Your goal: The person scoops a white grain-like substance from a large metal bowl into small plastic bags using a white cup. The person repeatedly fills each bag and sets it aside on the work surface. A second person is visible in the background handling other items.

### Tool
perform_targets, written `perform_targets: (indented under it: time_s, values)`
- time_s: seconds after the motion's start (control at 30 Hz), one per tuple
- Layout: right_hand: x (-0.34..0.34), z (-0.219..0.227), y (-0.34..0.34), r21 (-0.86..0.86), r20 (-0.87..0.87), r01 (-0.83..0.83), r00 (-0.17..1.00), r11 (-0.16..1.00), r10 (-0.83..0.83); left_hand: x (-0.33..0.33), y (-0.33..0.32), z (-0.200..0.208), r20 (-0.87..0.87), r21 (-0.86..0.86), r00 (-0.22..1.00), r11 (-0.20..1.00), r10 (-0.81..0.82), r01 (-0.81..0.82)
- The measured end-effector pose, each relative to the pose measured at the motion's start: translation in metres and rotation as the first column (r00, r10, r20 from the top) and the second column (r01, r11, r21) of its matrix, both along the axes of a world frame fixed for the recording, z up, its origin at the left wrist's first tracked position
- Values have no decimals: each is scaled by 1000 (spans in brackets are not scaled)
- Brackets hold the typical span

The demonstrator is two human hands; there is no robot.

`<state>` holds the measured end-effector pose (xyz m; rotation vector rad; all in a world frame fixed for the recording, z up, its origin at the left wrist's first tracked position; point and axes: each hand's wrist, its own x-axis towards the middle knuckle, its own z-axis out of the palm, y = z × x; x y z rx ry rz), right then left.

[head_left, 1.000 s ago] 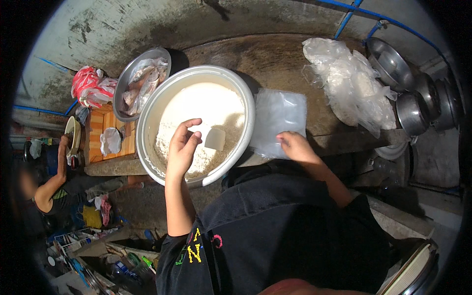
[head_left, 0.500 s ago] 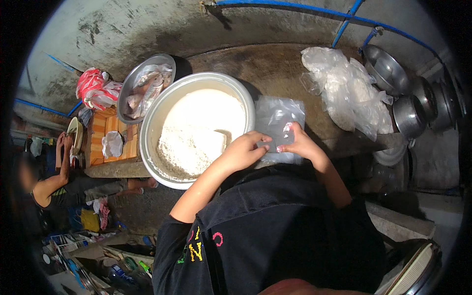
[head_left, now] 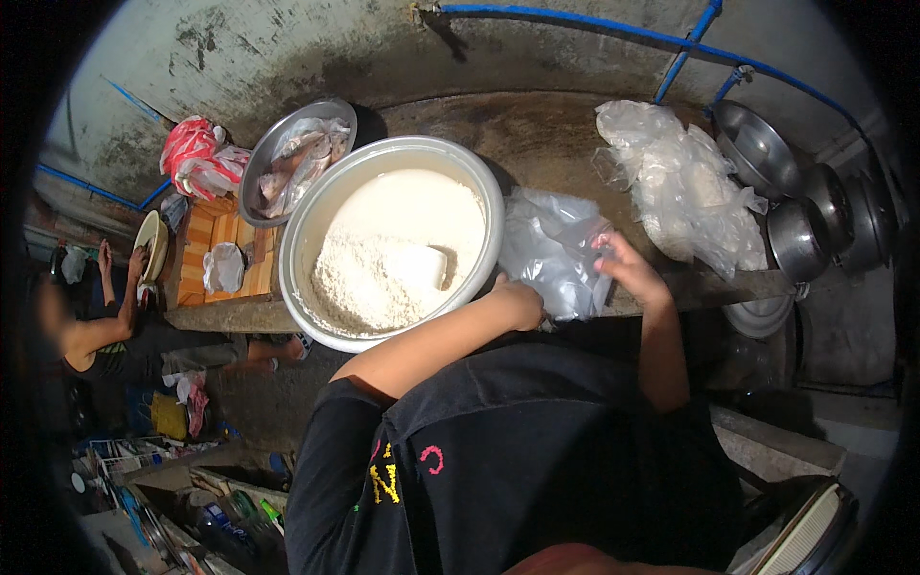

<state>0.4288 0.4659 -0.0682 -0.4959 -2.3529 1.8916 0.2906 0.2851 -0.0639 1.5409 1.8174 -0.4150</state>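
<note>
A clear plastic bag [head_left: 551,254] lies over the front edge of the counter, right of a big grey metal pot [head_left: 299,216]. My right hand [head_left: 634,270] pinches the bag's right edge between thumb and fingers. At the bag's lower left corner my left hand [head_left: 517,301] is closed on the plastic, its fingertips partly hidden. White flour-like powder [head_left: 402,206] fills much of the pot, smooth at the back and crumbly in front. A white scoop [head_left: 419,268] sits partly sunk in the powder, touched by neither hand.
Left of the pot stand a metal basin of fish [head_left: 305,163] and a red-and-white plastic bag [head_left: 199,158]. Filled clear bags [head_left: 676,187] and metal pots [head_left: 797,235] stand at right. Another person [head_left: 110,331] works at far left beside a pale basin [head_left: 151,244].
My left hand has moved down and right to the bag's lower corner. My right hand has shifted right with the bag's edge, and the bag, flat before, is now crumpled and raised.
</note>
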Motion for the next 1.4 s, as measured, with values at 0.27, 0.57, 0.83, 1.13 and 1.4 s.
perform_targets:
  time_s: [0.27,0.57,0.83,1.13,1.4]
  values:
    - [7,2,15,382,-204,628,773,678,-601,-13,17,8,-9,460,957,851,290,-254]
    - [4,68,-32,329,-143,480,877,813,-459,9,37,63,905,370,426,528,-16,-765]
    - [-10,69,-43,-156,-247,395,872,905,-423,-27,20,86,904,-376,-427,454,-10,-808]
    - [-25,89,-65,-769,-377,-43,836,638,-398,-76,-32,92,799,443,544,360,256,-821]
    - [-70,87,-94,293,-279,18,958,956,68,-123,-85,90,774,-462,-595,448,-218,-765]
